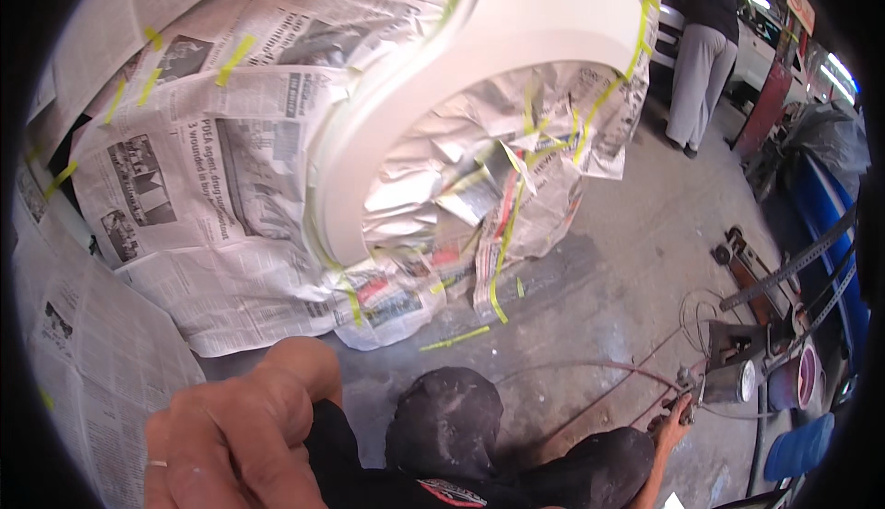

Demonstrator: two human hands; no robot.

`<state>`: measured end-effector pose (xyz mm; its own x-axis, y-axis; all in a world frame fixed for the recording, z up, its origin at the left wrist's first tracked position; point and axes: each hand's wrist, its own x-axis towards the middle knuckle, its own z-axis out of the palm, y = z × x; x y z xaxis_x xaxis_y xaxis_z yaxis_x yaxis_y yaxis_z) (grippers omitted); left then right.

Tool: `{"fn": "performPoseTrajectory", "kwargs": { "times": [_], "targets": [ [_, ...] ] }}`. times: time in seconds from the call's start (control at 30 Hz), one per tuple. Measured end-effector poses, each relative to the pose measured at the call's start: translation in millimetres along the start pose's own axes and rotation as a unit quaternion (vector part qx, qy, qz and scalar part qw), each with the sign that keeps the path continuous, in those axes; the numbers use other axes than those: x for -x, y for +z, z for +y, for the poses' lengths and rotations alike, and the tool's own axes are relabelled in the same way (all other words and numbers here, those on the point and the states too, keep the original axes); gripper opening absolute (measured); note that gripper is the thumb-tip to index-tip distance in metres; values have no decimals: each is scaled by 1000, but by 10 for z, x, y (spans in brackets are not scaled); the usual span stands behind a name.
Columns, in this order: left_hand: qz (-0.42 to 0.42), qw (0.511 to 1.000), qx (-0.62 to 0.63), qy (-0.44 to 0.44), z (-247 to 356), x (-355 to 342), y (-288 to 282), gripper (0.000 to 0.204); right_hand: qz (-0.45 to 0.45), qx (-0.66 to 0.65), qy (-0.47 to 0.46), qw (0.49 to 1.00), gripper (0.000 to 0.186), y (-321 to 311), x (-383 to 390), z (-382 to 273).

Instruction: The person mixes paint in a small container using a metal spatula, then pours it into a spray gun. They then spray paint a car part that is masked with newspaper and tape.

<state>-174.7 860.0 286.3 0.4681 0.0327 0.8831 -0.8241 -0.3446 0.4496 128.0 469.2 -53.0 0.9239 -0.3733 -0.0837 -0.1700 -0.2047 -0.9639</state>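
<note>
My left hand [235, 426] is raised close to the view at the lower left, its fingers curled closed. A ring sits on one finger, and whatever the hand may hold is hidden. At the lower right my right hand [676, 420] grips a metal spray gun [688, 384] with a reddish hose [599, 365] running to it. A silver metal can [730, 383] is right beside the gun; whether they are joined I cannot tell. Ahead is a white car fender [346, 163], with masking newspaper [212, 177] and yellow-green tape around it. More crumpled newspaper [461, 172] fills the wheel arch.
A purplish bucket [795, 380] and a blue container [800, 444] stand at the right. Beyond them are a wheeled jack [751, 274], a dark stool [733, 343] and a blue panel [834, 214]. Hoses cross the concrete floor [636, 260]. Another person [705, 57] stands at the far right.
</note>
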Motion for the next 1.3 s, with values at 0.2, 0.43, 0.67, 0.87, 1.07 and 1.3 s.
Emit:
{"fn": "performPoseTrajectory", "kwargs": {
  "times": [0.2, 0.43, 0.67, 0.87, 1.07, 1.3],
  "targets": [
    [165, 966, 97, 176, -384, 129, -97, 30, -26, 28, -5, 999, 56, 19, -57, 83],
    [92, 862, -315, -387, -1510, 1599, -52, 23, -4, -11, -32, 999, 54, 79, 68, 15],
    [208, 631, 153, -731, -1581, 3268, 240, 50, 20, 11, -20, 1000, 58, 89, -32, 178],
    [118, 745, 153, -639, -1364, 3651, 241, 53, -59, 46, 37, 997, 55, 108, -44, 76],
    [208, 637, 278, -688, -1602, 3639, 270, 52, -156, -12, -99, 983, 43, 328, 40, -659],
    [100, 758, -10, -645, -1983, 4238, 354, 40, -375, 11, -223, 899, 53, 568, 478, -1675]
  ]
}}
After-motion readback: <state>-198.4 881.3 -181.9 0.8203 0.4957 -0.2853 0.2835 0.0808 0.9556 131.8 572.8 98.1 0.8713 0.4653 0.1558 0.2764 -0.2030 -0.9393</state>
